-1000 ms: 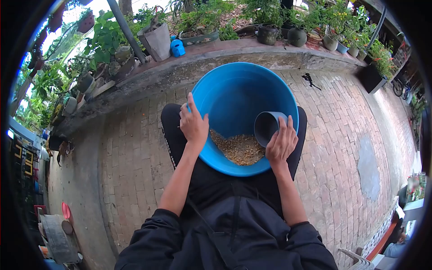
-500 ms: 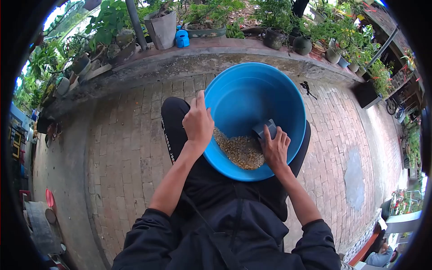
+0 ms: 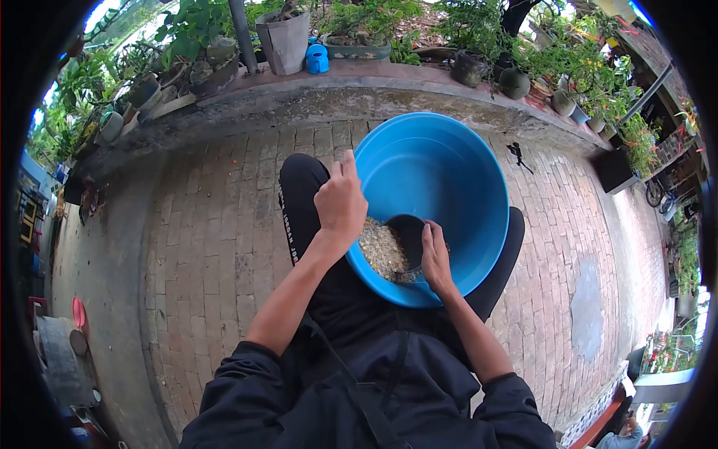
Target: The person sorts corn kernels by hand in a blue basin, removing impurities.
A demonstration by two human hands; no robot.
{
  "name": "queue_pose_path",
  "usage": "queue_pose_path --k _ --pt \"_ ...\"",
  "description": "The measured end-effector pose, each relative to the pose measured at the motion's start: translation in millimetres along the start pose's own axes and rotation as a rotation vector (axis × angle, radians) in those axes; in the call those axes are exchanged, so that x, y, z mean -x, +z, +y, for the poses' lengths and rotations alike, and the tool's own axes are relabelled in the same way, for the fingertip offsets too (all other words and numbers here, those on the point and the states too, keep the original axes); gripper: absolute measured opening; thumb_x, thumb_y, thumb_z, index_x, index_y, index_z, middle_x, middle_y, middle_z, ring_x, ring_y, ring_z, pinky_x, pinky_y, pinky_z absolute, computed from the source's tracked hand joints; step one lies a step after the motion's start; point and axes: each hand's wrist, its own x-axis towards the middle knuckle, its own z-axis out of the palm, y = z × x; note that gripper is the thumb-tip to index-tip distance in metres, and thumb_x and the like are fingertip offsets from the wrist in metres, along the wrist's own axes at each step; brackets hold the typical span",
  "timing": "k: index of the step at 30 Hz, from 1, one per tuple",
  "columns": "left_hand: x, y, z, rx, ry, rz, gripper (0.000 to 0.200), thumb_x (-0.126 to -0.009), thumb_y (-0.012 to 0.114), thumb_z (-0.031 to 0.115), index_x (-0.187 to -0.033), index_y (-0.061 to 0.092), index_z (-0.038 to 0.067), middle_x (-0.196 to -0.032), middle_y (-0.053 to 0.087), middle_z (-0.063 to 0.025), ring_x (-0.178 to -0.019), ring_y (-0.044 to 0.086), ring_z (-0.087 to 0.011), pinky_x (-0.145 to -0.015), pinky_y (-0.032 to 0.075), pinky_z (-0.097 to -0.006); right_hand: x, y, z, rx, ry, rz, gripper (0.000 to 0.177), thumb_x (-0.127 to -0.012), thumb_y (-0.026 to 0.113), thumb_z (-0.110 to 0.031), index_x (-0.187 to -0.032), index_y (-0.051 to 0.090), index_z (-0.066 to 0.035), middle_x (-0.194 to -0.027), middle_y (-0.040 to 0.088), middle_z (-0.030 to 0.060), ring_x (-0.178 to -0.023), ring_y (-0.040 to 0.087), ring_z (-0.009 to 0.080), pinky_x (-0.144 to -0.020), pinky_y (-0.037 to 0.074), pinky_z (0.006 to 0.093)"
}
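Observation:
A deep blue plastic tub (image 3: 456,161) rests tilted on my lap, its mouth facing me. My left hand (image 3: 342,200) is closed over the tub's left rim, with the fingers partly hidden. Inside, at the lower left, lies a heap of yellowish-brown grains (image 3: 380,247). My right hand (image 3: 436,258) is wrapped round the right side of a dark grey cup (image 3: 406,230), whose mouth is turned toward the heap. The cup's lower edge touches the grains; whether any are inside it is hard to see.
A low concrete ledge (image 3: 344,101) with potted plants runs across the back. On it stands a small blue container (image 3: 317,59) beside a tall grey planter (image 3: 284,43). Brick paving (image 3: 206,262) surrounds me. A person (image 3: 624,434) is partly visible at the lower right.
My right hand has moved left and slightly down with the cup, turning its mouth toward the grains. The heap looks pushed leftward. My left hand stays on the rim; the view has shifted slightly.

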Motion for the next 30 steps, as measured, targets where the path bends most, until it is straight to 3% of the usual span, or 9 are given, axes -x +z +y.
queue_pose_path --k 2,5,7,10,14,17,21,24,30 --pt "0.8 -1.1 -0.1 0.024 0.027 0.031 0.055 -0.081 0.062 0.003 -0.132 0.043 0.002 -0.103 0.060 -0.0154 -0.079 0.068 -0.0324 -0.063 0.056 -0.0393 -2.2 -3.3 -2.5 -0.143 -0.025 0.032 0.045 -0.103 0.036 -0.035 -0.130 0.045 0.000 -0.119 0.054 0.0196 -0.109 0.052 0.0257 -0.097 0.038 0.0355" --pt "1.9 3.1 -1.4 0.096 0.005 0.031 0.054 -0.085 0.064 0.010 -0.134 0.042 0.003 -0.106 0.061 -0.0175 -0.084 0.066 -0.0369 -0.067 0.055 -0.0447 -4.7 -16.8 -13.6 -0.129 -0.095 0.085 0.045 -0.102 0.037 -0.034 -0.129 0.046 0.000 -0.117 0.054 0.0181 -0.107 0.052 0.0235 -0.097 0.038 0.0347" --pt "2.1 4.9 -2.1 0.120 0.002 0.025 0.055 -0.085 0.064 0.010 -0.134 0.042 0.003 -0.107 0.061 -0.0176 -0.084 0.066 -0.0370 -0.067 0.055 -0.0448 -7.0 -26.6 -21.9 -0.184 -0.110 0.084 0.040 -0.100 0.040 -0.027 -0.128 0.046 0.000 -0.117 0.052 0.0193 -0.105 0.051 0.0273 -0.096 0.038 0.0365" --pt "3.1 6.8 -2.4 0.150 0.005 0.023 0.055 -0.084 0.065 0.010 -0.134 0.042 0.003 -0.108 0.061 -0.0178 -0.085 0.065 -0.0372 -0.068 0.055 -0.0450 -9.0 -34.7 -31.9 0.190 -0.589 0.232 0.040 -0.090 0.051 -0.016 -0.127 0.046 -0.003 -0.117 0.045 0.0258 -0.101 0.046 0.0406 -0.092 0.039 0.0461" --pt "3.2 7.2 -4.1 0.148 0.014 0.023 0.055 -0.084 0.065 0.010 -0.134 0.042 0.003 -0.110 0.061 -0.0180 -0.087 0.065 -0.0377 -0.069 0.055 -0.0450 -15.8 -44.3 -30.2 0.360 -0.809 0.257 0.045 -0.086 0.057 -0.019 -0.127 0.046 -0.005 -0.116 0.044 0.0277 -0.098 0.047 0.0415 -0.087 0.040 0.0488" --pt "3.9 10.9 -8.9 0.111 0.079 0.082 0.053 -0.086 0.063 0.011 -0.133 0.042 0.001 -0.104 0.060 -0.0165 -0.079 0.067 -0.0338 -0.062 0.056 -0.0417 -22.1 -51.5 -29.5 0.544 -0.967 0.253 0.049 -0.082 0.063 -0.029 -0.128 0.049 -0.017 -0.119 0.044 0.0259 -0.098 0.049 0.0389 -0.082 0.039 0.0484" --pt "5.5 13.8 -12.9 0.130 0.077 0.076 0.054 -0.085 0.064 0.010 -0.133 0.042 0.000 -0.104 0.060 -0.0167 -0.080 0.067 -0.0341 -0.063 0.056 -0.0419 -26.9 -60.5 -32.8 0.650 -1.066 0.275 0.044 -0.086 0.057 -0.039 -0.127 0.052 -0.024 -0.120 0.045 0.0233 -0.101 0.049 0.0367 -0.082 0.037 0.0475" --pt "5.4 16.9 -16.3 0.140 0.087 0.092 0.055 -0.084 0.064 0.010 -0.133 0.042 0.000 -0.104 0.060 -0.0170 -0.080 0.067 -0.0348 -0.063 0.055 -0.0425 -31.9 -68.2 -36.5 0.794 -1.145 0.343 0.041 -0.093 0.041 -0.051 -0.126 0.056 -0.032 -0.122 0.045 0.0189 -0.104 0.049 0.0325 -0.085 0.033 0.0446" --pt "8.2 15.1 -21.6 0.215 0.043 0.071 0.054 -0.084 0.064 0.008 -0.133 0.042 0.004 -0.099 0.061 -0.0180 -0.082 0.064 -0.0391 -0.067 0.053 -0.0470 -38.0 -84.4 -26.9 0.968 -1.056 0.346 0.047 -0.082 0.058 -0.042 -0.129 0.055 -0.037 -0.123 0.042 0.0149 -0.107 0.046 0.0301 -0.087 0.031 0.0426"
